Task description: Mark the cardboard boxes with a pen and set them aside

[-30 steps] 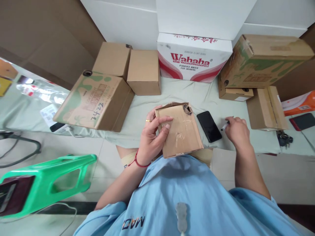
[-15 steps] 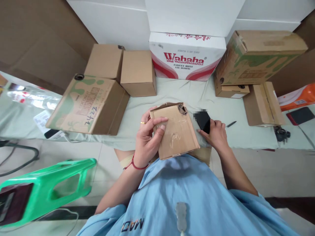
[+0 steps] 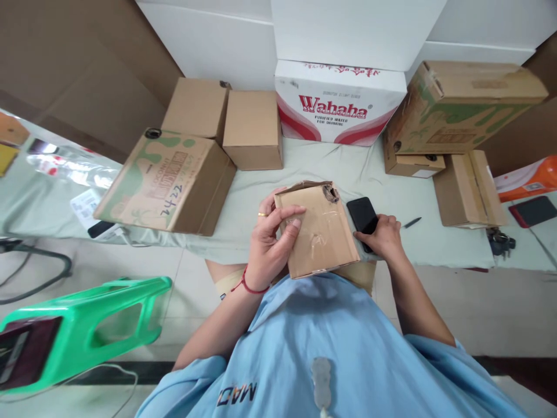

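Cloth-covered table (image 3: 304, 159), pale green. White Wahaha carton (image 3: 342, 101) set at back. Small cardboard box (image 3: 322, 235) held at table's near edge by left hand (image 3: 272, 244): clamped, thumb and index finger laid on its face, remaining fingers partly hidden. Phone (image 3: 362, 213), just right of box, grasped at near end by right hand (image 3: 385, 237), thumb and fingers on opposite edges; whether lifted off table cannot be told. Pen (image 3: 412, 222) seen near right hand.

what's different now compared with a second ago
The right hand let go of the pen, which lies to its right, and moved left to grip the black phone. The left hand still holds the small cardboard box; the other boxes stayed put.
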A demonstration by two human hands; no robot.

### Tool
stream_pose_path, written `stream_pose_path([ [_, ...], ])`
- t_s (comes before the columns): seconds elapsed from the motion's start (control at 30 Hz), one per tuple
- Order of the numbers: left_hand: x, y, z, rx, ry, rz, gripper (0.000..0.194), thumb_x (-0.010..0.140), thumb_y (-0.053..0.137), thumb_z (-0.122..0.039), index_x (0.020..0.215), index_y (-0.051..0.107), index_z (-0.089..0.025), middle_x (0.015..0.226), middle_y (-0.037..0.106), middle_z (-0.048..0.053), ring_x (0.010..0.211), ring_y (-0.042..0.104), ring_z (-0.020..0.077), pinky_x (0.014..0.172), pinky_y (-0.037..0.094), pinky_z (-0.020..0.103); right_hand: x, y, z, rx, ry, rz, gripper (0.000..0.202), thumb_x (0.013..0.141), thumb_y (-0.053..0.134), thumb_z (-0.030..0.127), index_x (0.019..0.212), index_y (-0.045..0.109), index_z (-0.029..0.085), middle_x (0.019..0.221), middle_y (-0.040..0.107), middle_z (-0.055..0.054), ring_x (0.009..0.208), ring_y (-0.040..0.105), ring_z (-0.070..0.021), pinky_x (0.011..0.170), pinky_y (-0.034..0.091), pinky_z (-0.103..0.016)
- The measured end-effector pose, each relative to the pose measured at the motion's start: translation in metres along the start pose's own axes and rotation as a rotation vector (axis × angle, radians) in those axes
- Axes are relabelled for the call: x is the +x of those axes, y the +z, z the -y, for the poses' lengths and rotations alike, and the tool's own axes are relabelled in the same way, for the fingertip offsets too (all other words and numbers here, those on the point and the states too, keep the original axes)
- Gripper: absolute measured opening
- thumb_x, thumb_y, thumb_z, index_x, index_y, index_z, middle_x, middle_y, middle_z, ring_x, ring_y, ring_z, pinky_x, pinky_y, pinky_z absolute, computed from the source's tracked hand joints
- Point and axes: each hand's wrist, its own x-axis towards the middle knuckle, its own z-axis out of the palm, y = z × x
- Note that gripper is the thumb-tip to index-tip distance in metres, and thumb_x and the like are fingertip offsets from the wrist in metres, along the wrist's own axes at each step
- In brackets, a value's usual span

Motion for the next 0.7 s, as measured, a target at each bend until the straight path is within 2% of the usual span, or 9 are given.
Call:
stream_pose_path([
  [0.2,0.000,0.001,0.003,0.006,0.001,0.004,0.018,0.104,0.069,-0.033,0.115,0.083,-0.029,0.153,0.063,0.009,0.155,0.049,0.0297,0.130,0.042,0.049,-0.004,0.011,0.001,0.105,-0.058,-0.091,0.074,0.072,0.081,0.055,0.126,0.060,0.008,0.123,0.059,-0.023,0.121,0.054,-0.0406,0.113,0.045,-0.055],
  [0.3,0.000,0.001,0.005,0.001,0.016,-0.007,0.018,0.103,0.069,-0.032,0.115,0.083,-0.030,0.150,0.064,0.008,0.150,0.053,0.0289,0.129,0.042,0.049,-0.010,0.003,0.002,0.285,-0.063,-0.131,0.076,0.067,0.081,0.055,0.126,0.057,0.013,0.125,0.057,-0.020,0.118,0.057,-0.0377,0.111,0.049,-0.055],
  [0.47,0.002,0.002,0.007,0.007,0.023,-0.013,0.019,0.103,0.070,-0.032,0.115,0.084,-0.029,0.146,0.067,0.008,0.145,0.056,0.0280,0.127,0.043,0.048,-0.041,-0.045,0.020,0.529,-0.105,-0.284,0.077,0.065,0.085,0.062,0.122,0.053,0.021,0.125,0.055,-0.013,0.118,0.060,-0.0337,0.108,0.053,-0.055],
  [0.6,0.002,0.003,0.007,-0.006,0.008,-0.020,0.018,0.101,0.072,-0.035,0.115,0.084,-0.031,0.145,0.068,0.008,0.145,0.055,0.0288,0.127,0.043,0.047,-0.080,-0.084,0.047,0.559,-0.239,-0.428,0.082,0.067,0.087,0.063,0.129,0.050,0.024,0.127,0.052,-0.011,0.115,0.061,-0.0321,0.099,0.059,-0.054],
  [0.7,0.002,0.003,0.006,-0.008,-0.014,-0.042,0.019,0.100,0.074,-0.039,0.113,0.085,-0.031,0.141,0.068,0.008,0.141,0.058,0.0287,0.126,0.044,0.046,-0.099,-0.100,0.061,0.560,-0.283,-0.526,0.083,0.070,0.085,0.065,0.132,0.047,0.025,0.129,0.049,-0.011,0.114,0.062,-0.0321,0.091,0.063,-0.054],
])
